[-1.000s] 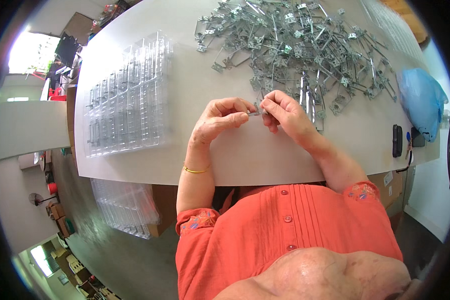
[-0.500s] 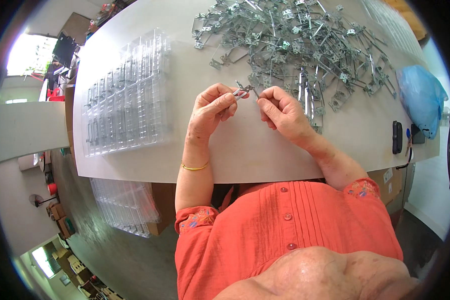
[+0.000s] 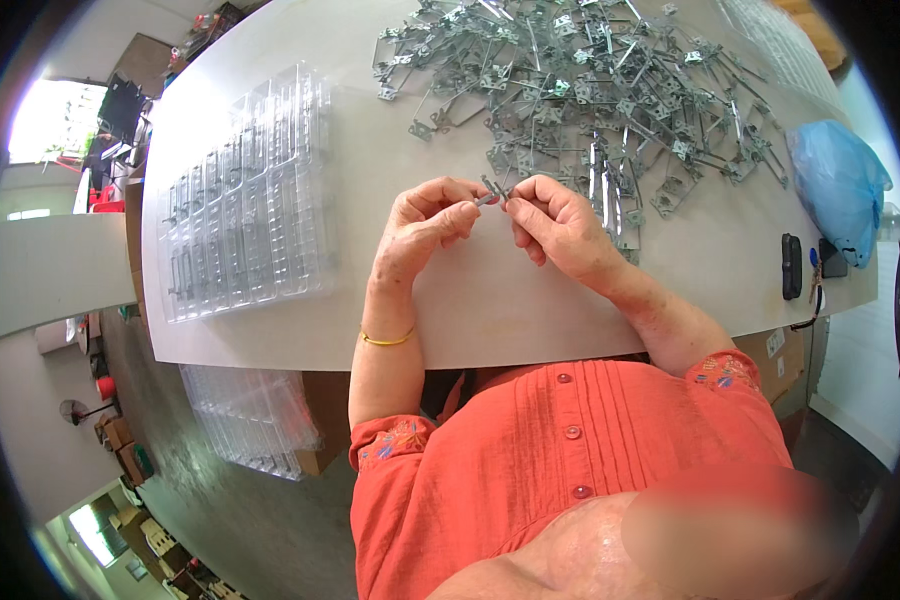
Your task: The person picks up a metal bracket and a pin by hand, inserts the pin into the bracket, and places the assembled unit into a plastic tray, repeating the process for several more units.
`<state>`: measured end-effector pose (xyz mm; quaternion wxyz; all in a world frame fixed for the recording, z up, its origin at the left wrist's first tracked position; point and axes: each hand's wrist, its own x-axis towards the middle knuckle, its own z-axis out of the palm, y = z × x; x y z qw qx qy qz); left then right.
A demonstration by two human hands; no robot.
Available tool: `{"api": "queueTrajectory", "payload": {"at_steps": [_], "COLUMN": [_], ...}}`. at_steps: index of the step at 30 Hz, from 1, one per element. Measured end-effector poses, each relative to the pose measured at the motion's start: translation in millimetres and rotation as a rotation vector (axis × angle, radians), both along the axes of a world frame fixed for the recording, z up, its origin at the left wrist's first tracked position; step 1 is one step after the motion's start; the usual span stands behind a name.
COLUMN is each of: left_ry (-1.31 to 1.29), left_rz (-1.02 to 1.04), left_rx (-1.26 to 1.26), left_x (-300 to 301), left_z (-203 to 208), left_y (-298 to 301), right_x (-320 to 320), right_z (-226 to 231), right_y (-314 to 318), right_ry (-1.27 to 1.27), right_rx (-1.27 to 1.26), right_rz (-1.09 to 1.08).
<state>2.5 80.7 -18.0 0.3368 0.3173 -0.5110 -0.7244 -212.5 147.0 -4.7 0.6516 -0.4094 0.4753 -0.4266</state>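
Between the fingertips of both hands is a small grey metal bracket (image 3: 491,193), held just above the table near its middle. My left hand (image 3: 425,225) pinches its left side between thumb and fingers. My right hand (image 3: 558,222) is closed on its right side, thumb against the forefinger. Parts of the bracket are hidden by the fingers. Beyond the hands lies a wide heap of similar metal brackets (image 3: 570,90) with thin rods and flat perforated ends. Left of my hands, a clear plastic tray (image 3: 250,200) with rows of compartments carries some metal pieces in its left rows.
A blue plastic bag (image 3: 840,190) sits at the table's right side, with a black case (image 3: 791,267) nearer me. More clear trays (image 3: 245,415) are stacked below the table's front left edge, beside a cardboard box (image 3: 327,420). The pale table (image 3: 490,320) has a curved-looking front edge.
My right hand has come slightly left, closer to my left hand, and the bracket's angle between the fingertips has shifted. The whole view has moved a little.
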Motion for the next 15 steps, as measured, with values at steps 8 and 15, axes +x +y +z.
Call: {"api": "queueTrajectory", "payload": {"at_steps": [8,15], "left_ry": [-0.041,0.023], "left_rz": [0.013,0.065], "left_rx": [-0.029,-0.011], "left_x": [1.0,0.1], "left_z": [-0.5,1.3], "left_y": [1.5,0.0], "right_x": [1.8,1.3], "right_z": [-2.2,-0.4], "right_y": [1.1,2.0], "right_ry": [0.058,0.192], "right_rx": [-0.030,-0.125], "right_rz": [-0.007,-0.046]}}
